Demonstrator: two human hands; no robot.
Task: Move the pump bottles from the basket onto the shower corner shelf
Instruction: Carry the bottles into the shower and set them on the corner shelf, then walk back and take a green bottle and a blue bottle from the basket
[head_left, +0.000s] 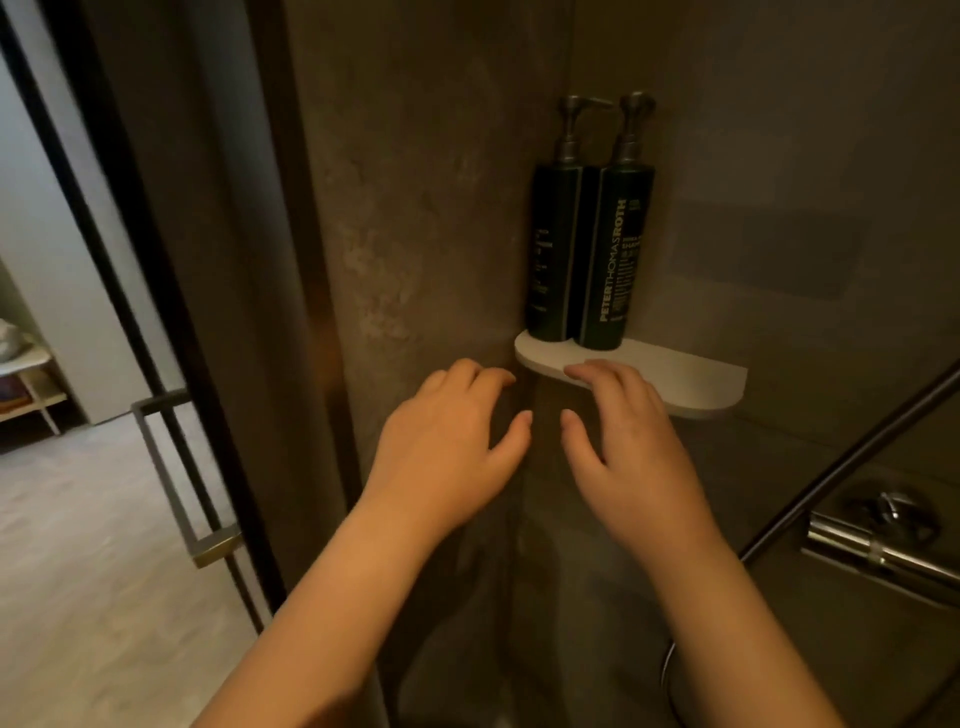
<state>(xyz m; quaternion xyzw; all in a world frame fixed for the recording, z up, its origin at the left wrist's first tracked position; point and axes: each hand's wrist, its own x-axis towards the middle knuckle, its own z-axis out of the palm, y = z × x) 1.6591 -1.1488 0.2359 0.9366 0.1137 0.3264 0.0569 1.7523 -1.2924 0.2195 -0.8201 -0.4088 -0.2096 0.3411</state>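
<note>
Two tall dark green pump bottles with grey metal pump heads are seen upright on the white rounded corner shelf (691, 382); the left pump bottle (555, 249) and the right pump bottle (615, 254), which bears white lettering, are set touching side by side at the shelf's back corner; the left hand (449, 441) is held below the shelf with fingers loosely spread, nothing gripped; the right hand (631, 447) is likewise relaxed and empty, its fingertips (574, 371) seen at the shelf's front edge; a chrome shower mixer valve (878, 545) is mounted lower right; a glass door with a dark frame (156, 312) is seen at left.
</note>
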